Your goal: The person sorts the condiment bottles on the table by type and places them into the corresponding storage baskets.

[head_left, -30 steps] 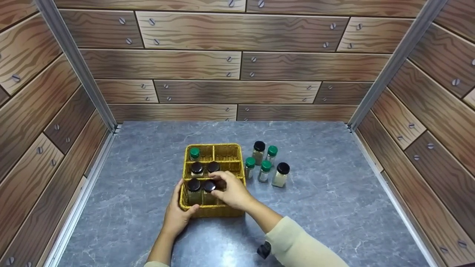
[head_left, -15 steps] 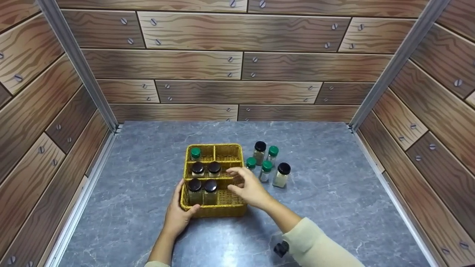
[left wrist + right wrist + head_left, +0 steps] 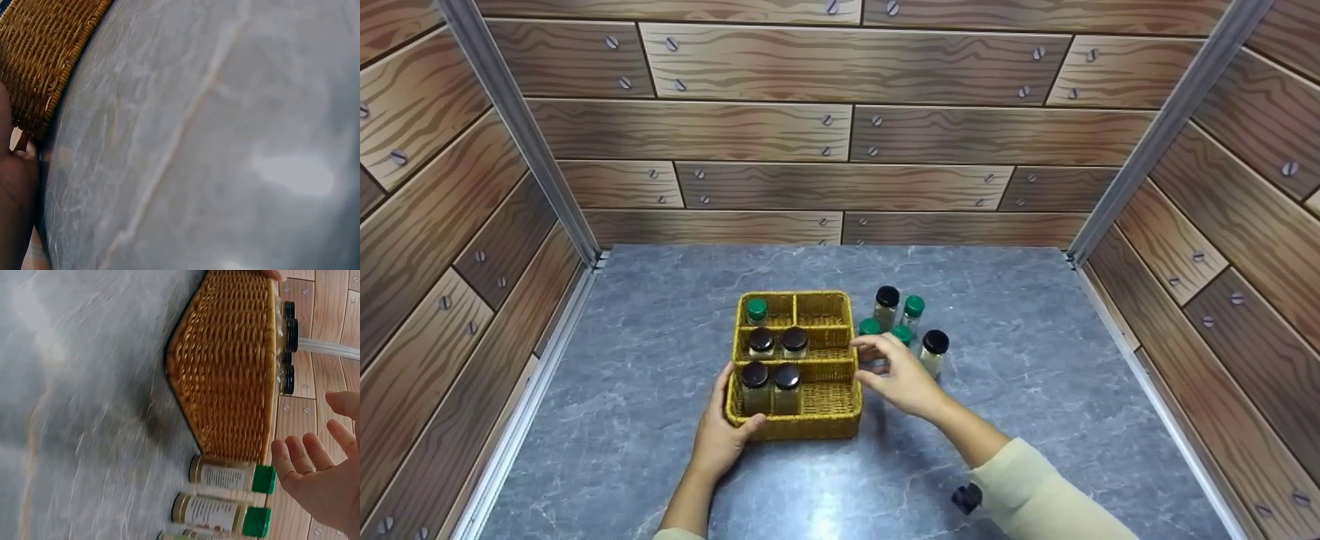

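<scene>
My left hand [image 3: 718,442] grips the front left corner of a divided wicker basket [image 3: 802,429], thumb over the front rim, fingers along the left side. Inside stand a green-capped spice jar [image 3: 757,309] at the back left, two black-capped jars in the middle row, and two more [image 3: 787,390] in the front row. My right hand [image 3: 906,381], fingers loosely bent and holding nothing, hovers just right of the basket. It partly hides the green-capped spice jars [image 3: 222,478] beside it. A black-capped jar with pale contents [image 3: 935,352] stands further right.
Another black-capped jar [image 3: 887,300] and a green-capped jar [image 3: 913,309] stand behind the right hand. The grey marbled table [image 3: 660,300] is bounded by wood-patterned walls [image 3: 840,131] at the back and sides. The basket's back right compartment holds no jar.
My right hand has left the front-row jar it was at and moved right, out of the basket, towards the loose jars. The left hand and the basket have stayed in place.
</scene>
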Demonstrator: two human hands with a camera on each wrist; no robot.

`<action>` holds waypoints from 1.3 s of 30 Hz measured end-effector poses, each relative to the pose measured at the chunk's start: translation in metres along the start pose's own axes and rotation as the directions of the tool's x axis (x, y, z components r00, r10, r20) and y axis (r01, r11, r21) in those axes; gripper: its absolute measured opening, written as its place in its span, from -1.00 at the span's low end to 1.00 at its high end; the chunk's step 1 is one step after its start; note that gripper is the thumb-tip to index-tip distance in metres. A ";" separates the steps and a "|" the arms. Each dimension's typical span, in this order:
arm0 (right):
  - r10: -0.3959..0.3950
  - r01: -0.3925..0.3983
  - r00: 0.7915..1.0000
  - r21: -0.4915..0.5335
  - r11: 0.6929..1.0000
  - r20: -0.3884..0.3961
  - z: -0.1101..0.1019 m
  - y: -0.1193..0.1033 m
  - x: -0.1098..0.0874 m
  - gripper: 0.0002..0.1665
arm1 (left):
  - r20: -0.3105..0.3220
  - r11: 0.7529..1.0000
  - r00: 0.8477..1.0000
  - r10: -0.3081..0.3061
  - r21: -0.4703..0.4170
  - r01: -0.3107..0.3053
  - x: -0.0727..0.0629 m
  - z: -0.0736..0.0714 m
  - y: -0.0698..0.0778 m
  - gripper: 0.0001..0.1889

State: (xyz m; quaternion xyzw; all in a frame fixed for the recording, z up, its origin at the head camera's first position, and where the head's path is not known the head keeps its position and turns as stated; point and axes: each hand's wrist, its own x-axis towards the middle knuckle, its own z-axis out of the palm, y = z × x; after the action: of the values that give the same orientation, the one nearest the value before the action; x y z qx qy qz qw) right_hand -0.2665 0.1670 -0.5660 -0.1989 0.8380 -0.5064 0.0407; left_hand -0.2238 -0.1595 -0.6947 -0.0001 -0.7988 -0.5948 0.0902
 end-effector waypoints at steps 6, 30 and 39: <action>0.027 -0.029 0.999 -0.072 0.997 -0.025 -0.014 0.005 -0.006 -0.43 | -0.001 1.000 1.000 -0.006 -0.006 0.006 0.000 0.000 0.000 0.17; 0.080 -0.103 0.991 -0.229 0.968 -0.109 -0.064 0.014 -0.022 -0.44 | 0.007 0.999 0.999 -0.035 -0.007 0.036 0.000 0.000 0.002 0.18; 0.061 -0.094 0.988 -0.238 0.967 -0.143 -0.079 0.020 -0.024 -0.47 | 0.015 0.999 0.999 -0.034 -0.009 0.034 0.001 -0.001 0.000 0.17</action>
State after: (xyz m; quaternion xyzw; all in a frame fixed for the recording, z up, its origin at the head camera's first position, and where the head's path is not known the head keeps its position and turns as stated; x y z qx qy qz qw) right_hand -0.2718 0.2502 -0.5485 -0.1347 0.9018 -0.4100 -0.0210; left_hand -0.2249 -0.1603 -0.6939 0.0086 -0.7966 -0.5999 0.0743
